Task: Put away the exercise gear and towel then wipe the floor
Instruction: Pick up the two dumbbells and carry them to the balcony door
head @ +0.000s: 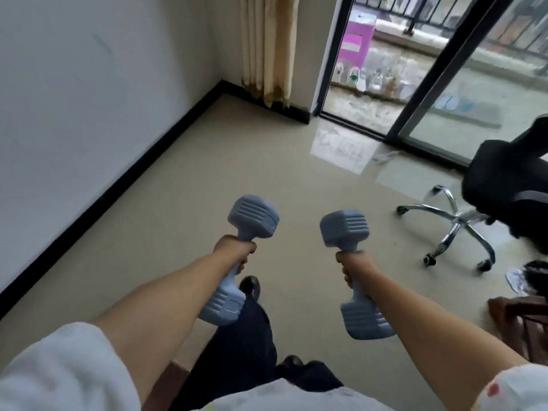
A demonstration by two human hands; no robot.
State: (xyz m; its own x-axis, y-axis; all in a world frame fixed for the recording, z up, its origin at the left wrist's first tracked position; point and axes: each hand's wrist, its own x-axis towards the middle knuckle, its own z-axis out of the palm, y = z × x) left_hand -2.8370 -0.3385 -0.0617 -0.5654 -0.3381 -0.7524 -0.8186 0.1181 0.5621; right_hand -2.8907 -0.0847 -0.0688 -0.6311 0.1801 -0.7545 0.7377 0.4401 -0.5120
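Fingers of left hand point(234, 250) & right hand point(354, 266) curl tight round two grey dumbbells point(252, 218), held above floor point(178, 232); gear-stowing step, next needs a storage spot.

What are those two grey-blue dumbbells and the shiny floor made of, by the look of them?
Left dumbbell and right dumbbell: probably moulded plastic or a vinyl coating; matte, with ribbed ends and one even colour. Floor: likely glazed tile or polished stone; it mirrors the doorway's light.
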